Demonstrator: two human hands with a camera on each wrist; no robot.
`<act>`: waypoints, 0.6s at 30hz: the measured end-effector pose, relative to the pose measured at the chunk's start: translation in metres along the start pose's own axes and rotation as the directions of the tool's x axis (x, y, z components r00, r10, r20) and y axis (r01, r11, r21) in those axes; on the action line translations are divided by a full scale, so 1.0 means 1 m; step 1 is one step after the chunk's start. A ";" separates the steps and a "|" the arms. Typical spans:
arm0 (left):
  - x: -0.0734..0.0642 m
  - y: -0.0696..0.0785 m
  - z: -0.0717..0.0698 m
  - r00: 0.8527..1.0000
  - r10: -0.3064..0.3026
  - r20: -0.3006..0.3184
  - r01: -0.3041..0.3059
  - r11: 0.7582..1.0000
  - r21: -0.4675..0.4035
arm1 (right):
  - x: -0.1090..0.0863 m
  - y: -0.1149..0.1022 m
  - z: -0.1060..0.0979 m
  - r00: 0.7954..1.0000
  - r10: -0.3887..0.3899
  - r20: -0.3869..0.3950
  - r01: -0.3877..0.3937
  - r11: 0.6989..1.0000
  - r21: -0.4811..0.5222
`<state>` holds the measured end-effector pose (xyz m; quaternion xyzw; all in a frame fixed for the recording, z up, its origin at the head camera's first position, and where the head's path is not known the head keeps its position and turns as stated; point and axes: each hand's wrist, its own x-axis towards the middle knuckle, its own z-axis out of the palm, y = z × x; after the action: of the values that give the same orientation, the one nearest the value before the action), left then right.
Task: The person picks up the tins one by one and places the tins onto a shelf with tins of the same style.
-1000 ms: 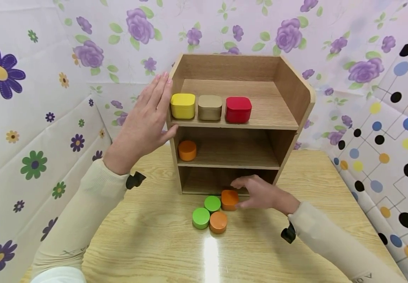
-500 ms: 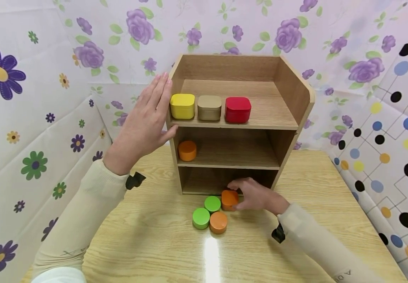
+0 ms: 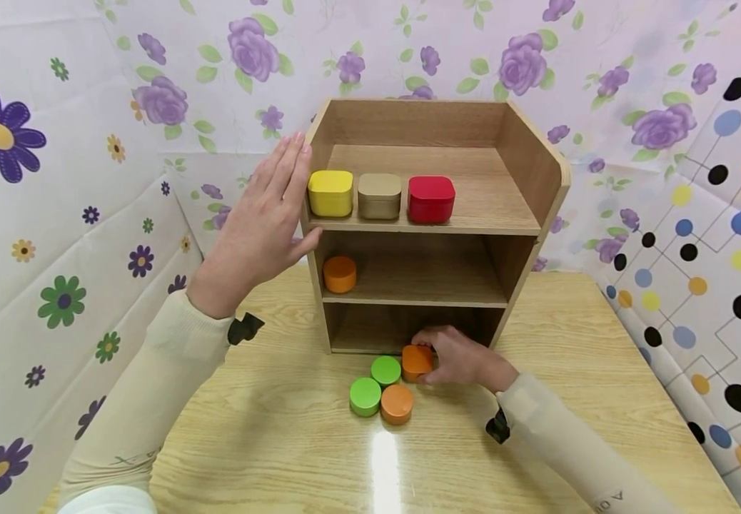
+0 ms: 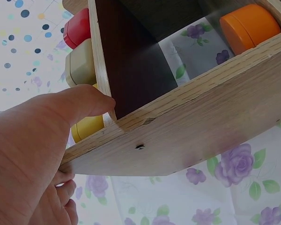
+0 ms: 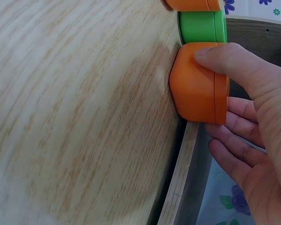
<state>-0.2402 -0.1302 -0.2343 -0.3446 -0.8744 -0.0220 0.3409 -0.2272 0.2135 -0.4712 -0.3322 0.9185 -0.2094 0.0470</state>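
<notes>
My left hand [image 3: 258,214] lies with straight fingers along the left side of a small wooden shelf [image 3: 435,227]. In the left wrist view, its thumb [image 4: 91,99] touches the shelf's front edge. At the foot of the shelf my right hand [image 3: 463,357] pinches a squarish orange lidded box [image 3: 417,363]. The right wrist view has the thumb on one face of this orange box [image 5: 196,86] and the fingers behind it. Beside that box on the table stand two round green boxes [image 3: 365,396] and a round orange box [image 3: 397,404].
On the shelf's top level, a yellow box [image 3: 331,193], a beige box [image 3: 380,196] and a red box [image 3: 431,199] stand in a row. A round orange box [image 3: 340,275] sits at the left of the middle level. Patterned cloth [image 3: 422,50] surrounds the wooden table [image 3: 268,428].
My right hand has moved left and closed its thumb and fingers on the squarish orange box. The left hand and the boxes have stayed in place.
</notes>
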 end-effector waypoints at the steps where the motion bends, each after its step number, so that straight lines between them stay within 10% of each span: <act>1: 0.000 0.000 0.000 1.000 0.000 -0.001 0.000 1.000 -0.001 | 0.000 0.000 0.000 1.000 0.003 -0.001 -0.003 1.000 0.002; 18: 0.000 0.000 0.000 1.000 0.001 -0.003 -0.001 1.000 -0.008 | -0.011 -0.004 -0.009 0.999 -0.051 0.001 0.051 0.999 0.015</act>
<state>-0.2409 -0.1301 -0.2344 -0.3466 -0.8735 -0.0258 0.3407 -0.2181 0.2205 -0.4622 -0.3553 0.9080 -0.2173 0.0451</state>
